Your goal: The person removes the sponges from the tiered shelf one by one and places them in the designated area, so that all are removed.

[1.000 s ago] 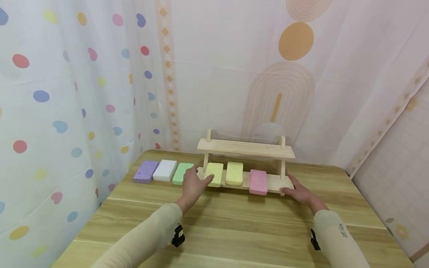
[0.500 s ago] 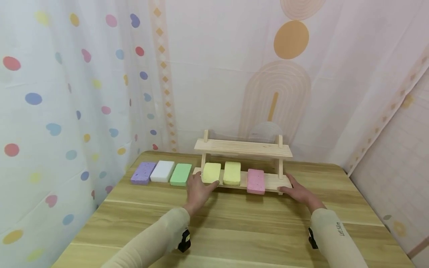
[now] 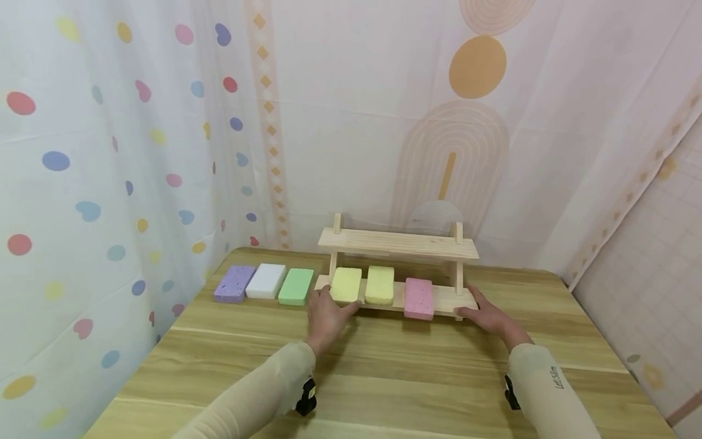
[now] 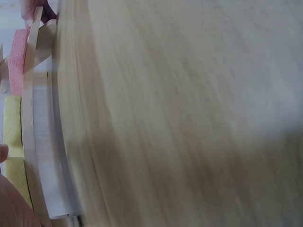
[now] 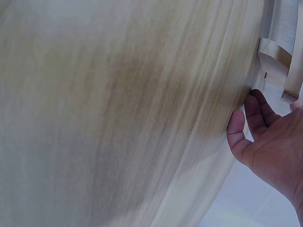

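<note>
Left hand (image 3: 327, 317) grips the left end of the wooden rack (image 3: 397, 242), beside a yellow sponge (image 3: 347, 283); right hand (image 3: 489, 315) grips the right end.

On the table (image 3: 417, 372) before me, three sponges (image 3: 266, 281) lie in a row to the left of a two-tier rack (image 3: 459, 277), which stands near the far edge, before a curtain (image 3: 351, 152). Along the rack's lower shelf (image 3: 446, 300), beneath the upper shelf (image 3: 397, 242), sit a left sponge (image 3: 347, 285), a middle sponge (image 3: 380, 285) close beside it, and, farther along, a right sponge (image 3: 418, 299) jutting past the front edge. My left hand (image 3: 327, 311) is around the left sponge's near end, my right hand (image 3: 487, 312) at the shelf's right end.
</note>
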{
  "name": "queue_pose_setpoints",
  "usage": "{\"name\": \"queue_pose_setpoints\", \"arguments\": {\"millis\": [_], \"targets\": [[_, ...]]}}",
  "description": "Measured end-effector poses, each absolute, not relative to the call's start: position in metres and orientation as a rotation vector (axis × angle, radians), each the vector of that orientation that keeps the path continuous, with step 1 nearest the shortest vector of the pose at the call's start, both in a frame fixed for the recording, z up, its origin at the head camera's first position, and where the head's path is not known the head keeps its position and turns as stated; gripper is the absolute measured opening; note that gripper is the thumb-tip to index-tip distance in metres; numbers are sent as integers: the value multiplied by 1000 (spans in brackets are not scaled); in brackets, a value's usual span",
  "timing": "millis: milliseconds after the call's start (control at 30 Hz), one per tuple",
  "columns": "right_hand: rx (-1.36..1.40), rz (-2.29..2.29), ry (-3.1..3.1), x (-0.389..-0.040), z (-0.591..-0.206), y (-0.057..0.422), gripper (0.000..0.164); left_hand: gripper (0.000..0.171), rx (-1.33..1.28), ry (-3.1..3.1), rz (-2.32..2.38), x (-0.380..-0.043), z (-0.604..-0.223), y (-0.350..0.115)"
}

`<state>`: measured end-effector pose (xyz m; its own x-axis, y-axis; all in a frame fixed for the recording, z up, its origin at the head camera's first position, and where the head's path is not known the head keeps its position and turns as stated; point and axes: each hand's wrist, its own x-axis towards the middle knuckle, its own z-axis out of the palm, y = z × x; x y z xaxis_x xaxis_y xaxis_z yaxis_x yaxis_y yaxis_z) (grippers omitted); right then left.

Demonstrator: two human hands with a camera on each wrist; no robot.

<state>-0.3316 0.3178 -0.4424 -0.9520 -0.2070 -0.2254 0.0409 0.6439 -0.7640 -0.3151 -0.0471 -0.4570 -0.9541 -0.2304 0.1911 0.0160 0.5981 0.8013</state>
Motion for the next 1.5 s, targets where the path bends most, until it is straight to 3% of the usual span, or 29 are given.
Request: {"name": "queue_pose_setpoints", "arguments": {"millis": [767, 1500], "targets": [[-124, -1207, 2577, -332, -443, 321, 97, 78, 155, -2496, -1325, -313, -460, -50], [-165, -1232, 2562, -327, -439, 318, 100, 74, 79, -2460, -1431, -293, -453, -81]]}}
